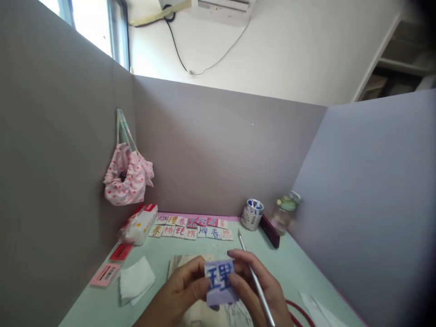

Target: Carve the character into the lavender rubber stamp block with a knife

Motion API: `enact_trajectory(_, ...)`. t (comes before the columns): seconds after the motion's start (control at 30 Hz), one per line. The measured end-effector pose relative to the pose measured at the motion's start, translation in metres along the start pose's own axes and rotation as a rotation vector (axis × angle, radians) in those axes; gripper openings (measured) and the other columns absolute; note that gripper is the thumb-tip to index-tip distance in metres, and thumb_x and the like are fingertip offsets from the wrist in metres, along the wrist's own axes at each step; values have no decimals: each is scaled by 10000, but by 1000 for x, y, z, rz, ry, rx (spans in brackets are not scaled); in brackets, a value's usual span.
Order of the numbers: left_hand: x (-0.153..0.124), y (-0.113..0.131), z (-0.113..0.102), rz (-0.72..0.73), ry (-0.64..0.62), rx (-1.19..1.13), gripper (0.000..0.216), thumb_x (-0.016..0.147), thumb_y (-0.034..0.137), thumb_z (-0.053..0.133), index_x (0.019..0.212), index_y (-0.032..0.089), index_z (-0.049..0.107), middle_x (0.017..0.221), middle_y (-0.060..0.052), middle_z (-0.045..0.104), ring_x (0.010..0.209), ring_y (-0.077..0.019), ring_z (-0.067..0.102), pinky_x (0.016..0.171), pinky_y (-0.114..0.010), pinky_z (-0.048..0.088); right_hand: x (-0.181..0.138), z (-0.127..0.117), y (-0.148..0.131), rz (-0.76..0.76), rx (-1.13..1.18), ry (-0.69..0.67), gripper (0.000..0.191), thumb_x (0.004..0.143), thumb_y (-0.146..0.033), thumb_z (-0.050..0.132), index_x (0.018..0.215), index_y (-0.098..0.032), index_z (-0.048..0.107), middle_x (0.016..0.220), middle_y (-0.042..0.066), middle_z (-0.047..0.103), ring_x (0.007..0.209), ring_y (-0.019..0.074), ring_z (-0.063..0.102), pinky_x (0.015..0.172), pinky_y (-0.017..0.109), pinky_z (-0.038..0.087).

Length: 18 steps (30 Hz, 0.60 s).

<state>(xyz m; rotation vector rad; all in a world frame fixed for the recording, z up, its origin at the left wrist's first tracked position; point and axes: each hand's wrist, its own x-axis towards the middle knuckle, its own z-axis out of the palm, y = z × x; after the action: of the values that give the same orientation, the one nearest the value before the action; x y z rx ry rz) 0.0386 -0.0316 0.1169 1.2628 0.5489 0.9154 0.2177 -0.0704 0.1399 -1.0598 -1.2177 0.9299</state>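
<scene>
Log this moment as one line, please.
left hand: pinching purple tile | right hand: pinching same tile, also holding silver craft knife | beyond: two rows of character tiles

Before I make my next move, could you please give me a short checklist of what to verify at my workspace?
1. Block supported from both sides: ok. The left grip and right grip both hold the purple block.
2. Marked face in view: ok. The blue character faces the camera.
3. Silver tool in hand: ok. It lies across the right grip.
4. Tool's tip clear of the fingers: ok. It points away, toward the character tiles.
5. Red cord clear of the right grip: cannot tell. It runs beside it, partly hidden.
6. White tissue within reach: ok, it seems, to the left.
</scene>
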Motion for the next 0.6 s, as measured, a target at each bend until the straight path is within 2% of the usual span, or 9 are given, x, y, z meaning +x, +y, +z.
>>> enact_trajectory(0.07,4,2,1,2,-43,4,418,881,582,701,1044,197,710,954,-39,646,864,-183,596,835,-282,471,4,0,-3,-8,22,19,453,818,-589,770,1061,-209,739,788,52,707,669,210,703,586,259,591)
enact_trajectory(0.17,5,1,0,-21,-4,-10,413,907,545,689,1186,240,702,1070,-48,666,1020,-216,600,968,-325,456,8,4,1,-44,-6,74,431,830,-582,762,1042,-208,745,778,50,711,687,211,707,608,257,597)
enact_trajectory(0.3,5,-6,-2,-59,-62,-186,488,903,533,695,1290,236,666,1220,-81,680,1174,-277,604,1099,-412,400,10,12,18,-119,-114,122,402,823,-577,767,1017,-226,761,920,77,758,827,235,734,716,263,618)
enact_trajectory(0.43,7,-18,-4,-88,-106,-469,443,910,484,707,1254,206,677,1235,-114,704,1188,-300,645,1077,-430,445,11,7,32,-144,-223,66,436,904,-595,660,1156,-248,738,1020,101,777,883,249,747,684,258,623)
enact_trajectory(0.53,8,-25,-6,-148,-76,-570,379,951,453,673,1219,186,681,1208,-134,733,1111,-296,703,1014,-430,498,19,-13,35,-234,-270,-29,500,987,-608,522,1308,-254,670,1005,97,774,877,236,746,762,297,623)
enact_trajectory(0.6,9,-29,-8,-155,-75,-594,403,929,476,699,1205,183,685,1200,-144,743,1073,-293,725,968,-416,526,26,-28,34,-334,-271,-55,539,1021,-632,419,1367,-277,629,935,67,756,780,203,725,741,301,616)
